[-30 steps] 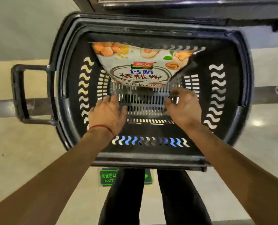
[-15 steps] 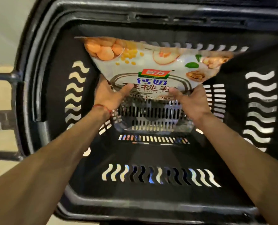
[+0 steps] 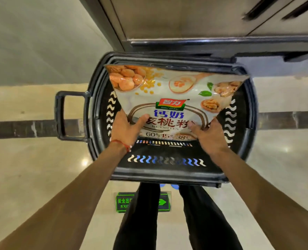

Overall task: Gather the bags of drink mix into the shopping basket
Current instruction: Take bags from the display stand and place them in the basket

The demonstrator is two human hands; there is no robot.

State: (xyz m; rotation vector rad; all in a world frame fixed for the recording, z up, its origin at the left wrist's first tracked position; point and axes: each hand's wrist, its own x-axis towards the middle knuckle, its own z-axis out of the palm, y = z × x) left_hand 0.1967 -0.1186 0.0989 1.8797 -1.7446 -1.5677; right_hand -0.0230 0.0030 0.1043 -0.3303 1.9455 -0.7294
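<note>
Glossy drink-mix bag (image 3: 169, 98) pinched at btm corners by L hand (image 3: 125, 130) & R hand (image 3: 210, 137), thumbs on front; best lowered flat into basket (image 3: 167, 175), both releasing together.

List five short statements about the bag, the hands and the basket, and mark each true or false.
1. The left hand and the right hand both grip the bag near its lower edge. True.
2. The basket has its handle on the person's left. True.
3. The bag lies flat on the basket floor. False: the hands hold it up over the basket, printed face toward the camera.
4. The red bracelet sits on the right wrist. False: it is on the left wrist.
5. The basket is red. False: it is black.
</note>
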